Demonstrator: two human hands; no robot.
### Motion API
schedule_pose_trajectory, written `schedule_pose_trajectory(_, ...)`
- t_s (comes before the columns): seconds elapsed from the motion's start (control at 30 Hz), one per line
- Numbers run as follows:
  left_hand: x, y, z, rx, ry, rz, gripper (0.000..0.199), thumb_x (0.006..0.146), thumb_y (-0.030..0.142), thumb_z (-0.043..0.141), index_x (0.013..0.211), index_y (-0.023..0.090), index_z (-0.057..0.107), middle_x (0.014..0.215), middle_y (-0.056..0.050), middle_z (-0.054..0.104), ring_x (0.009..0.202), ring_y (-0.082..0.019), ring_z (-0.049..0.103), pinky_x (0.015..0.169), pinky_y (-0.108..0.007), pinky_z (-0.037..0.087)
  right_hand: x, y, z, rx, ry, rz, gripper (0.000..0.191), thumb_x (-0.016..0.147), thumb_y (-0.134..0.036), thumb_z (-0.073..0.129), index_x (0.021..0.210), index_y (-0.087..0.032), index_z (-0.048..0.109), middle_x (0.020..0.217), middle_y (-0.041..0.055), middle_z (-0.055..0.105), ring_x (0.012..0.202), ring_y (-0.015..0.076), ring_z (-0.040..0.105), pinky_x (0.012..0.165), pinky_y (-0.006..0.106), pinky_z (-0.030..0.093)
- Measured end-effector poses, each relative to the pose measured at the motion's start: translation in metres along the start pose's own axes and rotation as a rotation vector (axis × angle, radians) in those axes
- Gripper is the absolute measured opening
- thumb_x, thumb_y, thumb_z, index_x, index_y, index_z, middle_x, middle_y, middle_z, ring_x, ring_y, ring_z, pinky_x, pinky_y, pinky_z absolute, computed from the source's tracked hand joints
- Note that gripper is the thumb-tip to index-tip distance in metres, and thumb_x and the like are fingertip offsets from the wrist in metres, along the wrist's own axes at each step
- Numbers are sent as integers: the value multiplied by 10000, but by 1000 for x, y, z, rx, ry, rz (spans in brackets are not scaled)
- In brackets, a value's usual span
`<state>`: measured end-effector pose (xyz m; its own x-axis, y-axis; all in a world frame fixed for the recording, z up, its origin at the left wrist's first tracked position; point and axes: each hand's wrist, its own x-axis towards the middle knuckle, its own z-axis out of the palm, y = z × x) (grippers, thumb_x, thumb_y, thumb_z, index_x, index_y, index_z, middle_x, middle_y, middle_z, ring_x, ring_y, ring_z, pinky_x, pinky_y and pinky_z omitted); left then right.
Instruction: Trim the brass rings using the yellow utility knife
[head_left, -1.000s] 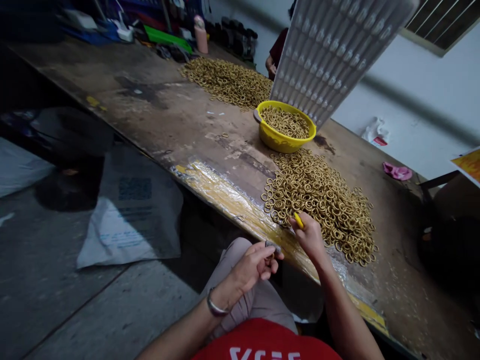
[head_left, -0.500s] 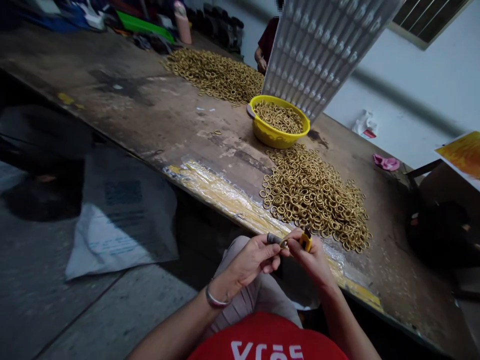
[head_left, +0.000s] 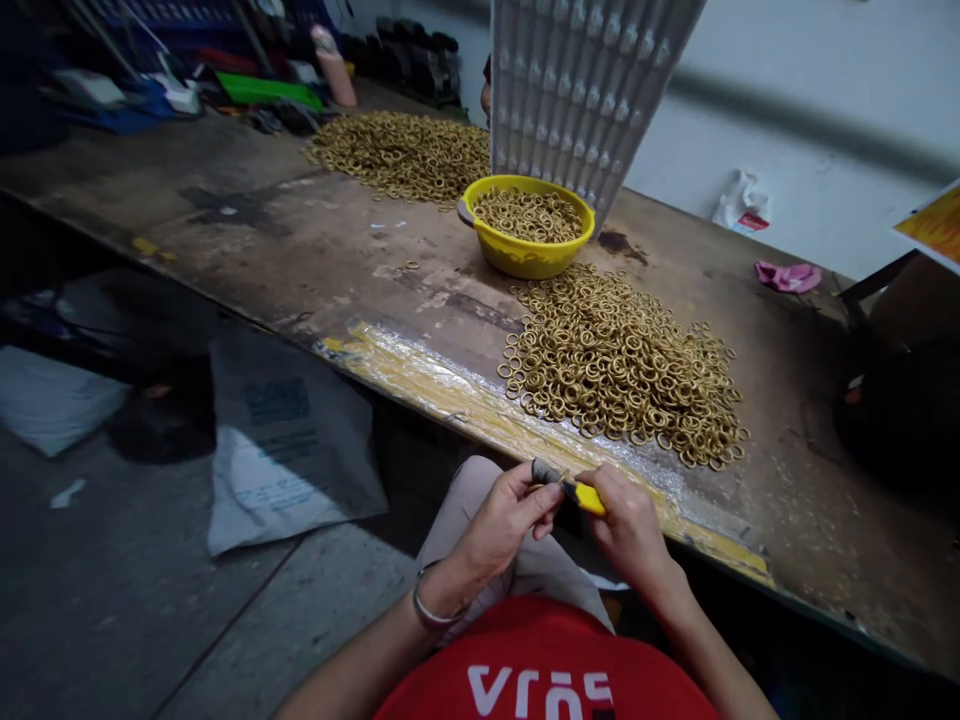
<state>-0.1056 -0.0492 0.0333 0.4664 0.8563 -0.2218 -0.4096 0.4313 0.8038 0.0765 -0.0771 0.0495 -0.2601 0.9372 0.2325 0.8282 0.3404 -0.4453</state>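
Right hand (head_left: 634, 520) grips a yellow utility knife (head_left: 590, 499) at a gold-coloured ring (head_left: 563, 479) pinched by the left hand (head_left: 504, 522), near the table (head_left: 330, 265).

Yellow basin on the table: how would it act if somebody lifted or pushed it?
The yellow basin is probably heavy for its size, being filled with metallic-looking rings. Its wide, low shape suggests it would slide rather than tip. Because the rings lie loose, some might shift or spill if it tilted.
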Motion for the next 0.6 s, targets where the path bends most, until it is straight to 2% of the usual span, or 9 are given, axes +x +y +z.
schedule_pose_trajectory(0.13, 0, -6, 8, 188, 3, 42, 381, 822, 505, 704, 856, 155, 558, 592, 53, 474, 490, -70, 396, 483, -211, 315, -9, 3, 2, -116, -29, 60, 308, 784, -2, 484, 971, -188, 643, 857, 43, 661, 748, 172, 618, 675, 236, 407)
schedule_pose_trajectory(0.23, -3, 2, 17, 358, 5, 104, 256, 853, 407, 656, 835, 164, 578, 629, 38, 470, 547, -92, 397, 529, -223, 333, -5, 13, 2, -242, -62, 125, 268, 817, -5, 499, 952, -191, 636, 861, 50, 673, 724, 177, 628, 634, 248, 379)
schedule_pose_trajectory(0.3, -7, 11, 24, 469, -58, 185, 169, 849, 296, 631, 755, 168, 574, 701, 0, 512, 658, -125, 459, 620, -243, 382, 3, 27, 0, -356, -85, 223, 257, 823, 6, 485, 915, -184, 631, 831, 61, 681, 661, 182, 622, 583, 264, 342)
schedule_pose_trajectory(0.37, -13, 15, 31, 534, -154, 224, 171, 826, 239, 628, 690, 167, 553, 766, -28, 537, 760, -153, 495, 700, -265, 400, 11, 45, -2, -436, -75, 310, 245, 806, 10, 477, 859, -180, 621, 779, 67, 681, 602, 185, 609, 547, 275, 310)
schedule_pose_trajectory(0.43, -15, 12, 35, 509, -155, 161, 235, 812, 314, 669, 682, 172, 534, 721, -14, 502, 693, -137, 458, 640, -262, 374, 18, 61, 0, -416, 38, 267, 255, 778, -3, 484, 869, -197, 622, 815, 62, 692, 649, 193, 632, 564, 271, 333)
schedule_pose_trajectory(0.5, -11, 4, 30, 338, -94, 16, 381, 799, 529, 669, 698, 189, 531, 599, 22, 417, 529, -106, 355, 511, -259, 297, 26, 73, 8, -330, 125, 180, 266, 752, -41, 495, 880, -227, 637, 839, 56, 691, 617, 192, 626, 545, 277, 346)
schedule_pose_trajectory(0.57, -1, -2, 14, 260, -42, -10, 519, 682, 681, 729, 682, 187, 567, 579, 3, 449, 488, -105, 367, 476, -269, 295, 38, 80, 24, -185, 152, 135, 217, 741, -97, 523, 809, -262, 648, 822, 52, 678, 562, 193, 610, 499, 290, 348)
schedule_pose_trajectory(0.6, 3, -3, 4, 256, -69, -5, 527, 646, 685, 769, 736, 187, 623, 619, -24, 505, 518, -130, 445, 489, -280, 343, 45, 82, 33, -78, 160, 134, 203, 741, -128, 553, 800, -285, 668, 840, 59, 680, 589, 206, 630, 496, 299, 373)
